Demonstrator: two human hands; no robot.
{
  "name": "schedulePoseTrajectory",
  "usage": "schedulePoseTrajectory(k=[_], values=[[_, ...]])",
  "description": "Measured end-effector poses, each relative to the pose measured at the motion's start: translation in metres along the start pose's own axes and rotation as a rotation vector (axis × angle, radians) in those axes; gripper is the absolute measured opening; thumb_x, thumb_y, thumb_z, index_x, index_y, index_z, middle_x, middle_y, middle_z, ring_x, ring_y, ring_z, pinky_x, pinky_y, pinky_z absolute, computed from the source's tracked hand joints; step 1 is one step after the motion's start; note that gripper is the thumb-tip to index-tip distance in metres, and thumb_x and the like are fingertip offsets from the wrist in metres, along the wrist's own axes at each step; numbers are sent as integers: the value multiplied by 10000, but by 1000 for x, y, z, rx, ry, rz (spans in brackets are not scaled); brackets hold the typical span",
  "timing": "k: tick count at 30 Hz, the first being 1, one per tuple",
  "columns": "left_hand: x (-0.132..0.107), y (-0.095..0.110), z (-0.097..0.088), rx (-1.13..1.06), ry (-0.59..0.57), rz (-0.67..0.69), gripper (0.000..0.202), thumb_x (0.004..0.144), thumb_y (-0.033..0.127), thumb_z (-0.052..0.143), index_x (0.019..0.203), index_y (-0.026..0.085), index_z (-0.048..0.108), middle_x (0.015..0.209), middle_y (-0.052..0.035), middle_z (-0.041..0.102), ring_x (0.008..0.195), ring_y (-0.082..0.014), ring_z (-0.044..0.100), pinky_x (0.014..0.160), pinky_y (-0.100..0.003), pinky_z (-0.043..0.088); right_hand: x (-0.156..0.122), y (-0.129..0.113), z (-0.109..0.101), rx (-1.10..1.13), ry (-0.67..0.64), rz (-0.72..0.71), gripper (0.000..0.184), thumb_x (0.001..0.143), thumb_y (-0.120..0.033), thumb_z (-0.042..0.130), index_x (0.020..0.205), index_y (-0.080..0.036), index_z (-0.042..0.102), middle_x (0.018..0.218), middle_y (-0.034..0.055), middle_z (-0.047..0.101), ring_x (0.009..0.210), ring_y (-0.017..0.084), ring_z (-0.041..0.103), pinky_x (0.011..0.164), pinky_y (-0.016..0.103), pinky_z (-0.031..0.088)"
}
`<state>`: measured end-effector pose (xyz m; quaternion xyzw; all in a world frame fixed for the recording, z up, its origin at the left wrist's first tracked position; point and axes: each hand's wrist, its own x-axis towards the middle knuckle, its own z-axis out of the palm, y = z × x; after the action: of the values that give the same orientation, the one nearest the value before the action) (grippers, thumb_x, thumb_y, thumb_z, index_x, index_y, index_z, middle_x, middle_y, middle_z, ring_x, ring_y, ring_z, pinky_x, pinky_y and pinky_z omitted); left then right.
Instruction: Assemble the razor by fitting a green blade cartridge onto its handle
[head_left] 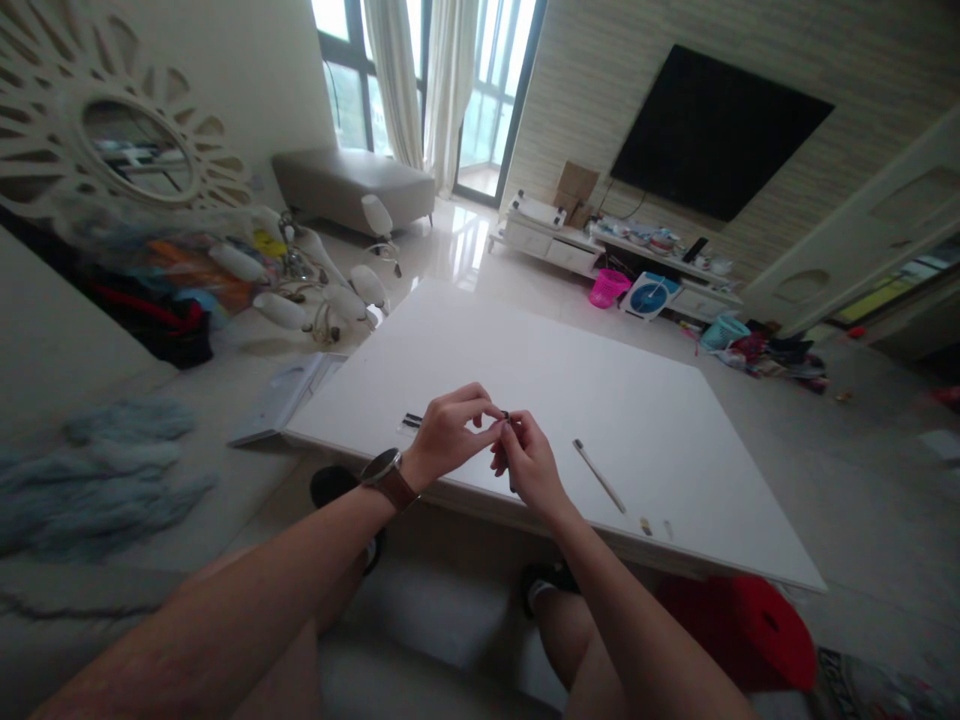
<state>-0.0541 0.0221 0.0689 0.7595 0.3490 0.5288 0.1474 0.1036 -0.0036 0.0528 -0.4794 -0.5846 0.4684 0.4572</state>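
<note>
My left hand (448, 437), with a watch (386, 468) on its wrist, and my right hand (535, 468) meet above the near edge of a white table (555, 370). Both are closed, fingertips together around a thin dark stick-like piece (512, 481). Its lower end shows below my right fingers, and a dark tip shows where the fingertips meet. Most of it is hidden, so its kind is unclear. Right of my right hand lies a slim pale pen-like stick (600, 477) with a dark end. Dark short strips (411, 420) lie left of my left hand.
Near the table's front edge are a small yellowish-brown piece (645, 525) and a small clear piece (667, 528). A red stool-like object (765, 625) stands at the table's right front. Lamp parts (322, 290) and bags crowd the left floor. An open white box (277, 400) touches the left corner.
</note>
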Motion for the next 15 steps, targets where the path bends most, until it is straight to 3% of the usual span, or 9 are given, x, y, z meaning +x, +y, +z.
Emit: schedulePoseTrajectory(k=[15], values=[[1,0,-3,10,4,6,37,841,185,693,806,185,706,768,-4,607,651,-99,546,616,-242,452,0,-2,-1,4,-14,18,291,941,-509,523,970,-220,528,689,-47,565,507,109,572,404,211,498]])
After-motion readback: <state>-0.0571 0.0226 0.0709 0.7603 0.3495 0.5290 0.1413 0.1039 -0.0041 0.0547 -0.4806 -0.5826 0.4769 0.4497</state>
